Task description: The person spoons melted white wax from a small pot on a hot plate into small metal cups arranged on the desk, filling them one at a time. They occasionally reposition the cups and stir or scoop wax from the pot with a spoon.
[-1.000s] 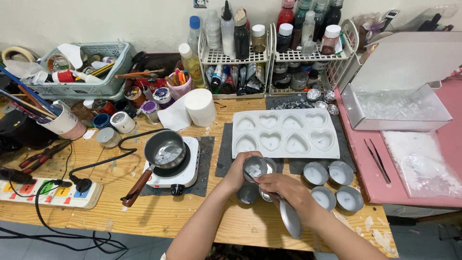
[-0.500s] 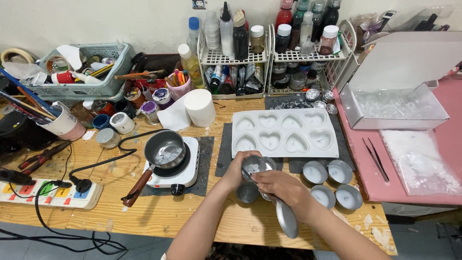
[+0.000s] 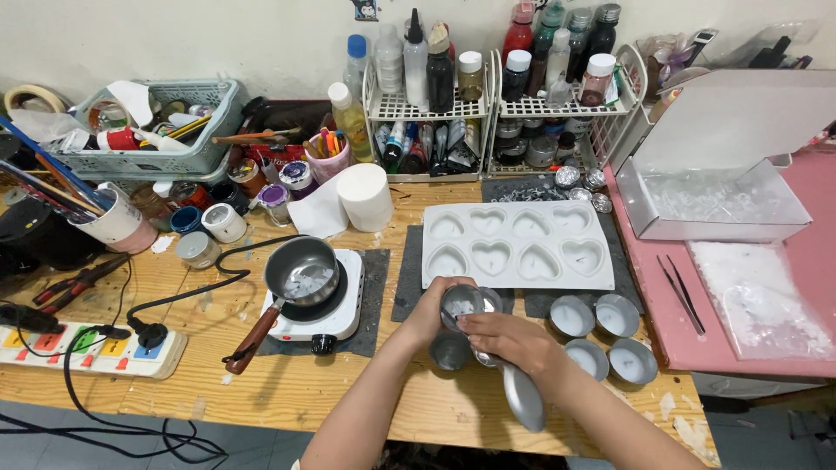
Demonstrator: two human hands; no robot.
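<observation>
Single view, head-worn camera. Position: above the near edge of the pale wooden workbench [image 3: 261, 383], looking steeply down and forward toward the cream back wall [image 3: 218, 35]. Range: close; the wearer's forearms enter from the bottom edge and meet just below the white silicone mould with heart-shaped cavities [image 3: 518, 244], which sits slightly right of frame centre. Coverage: left of the mould, the whole benchtop; right of it, a pink side table [image 3: 801, 278]. No second view; no shared area.
</observation>
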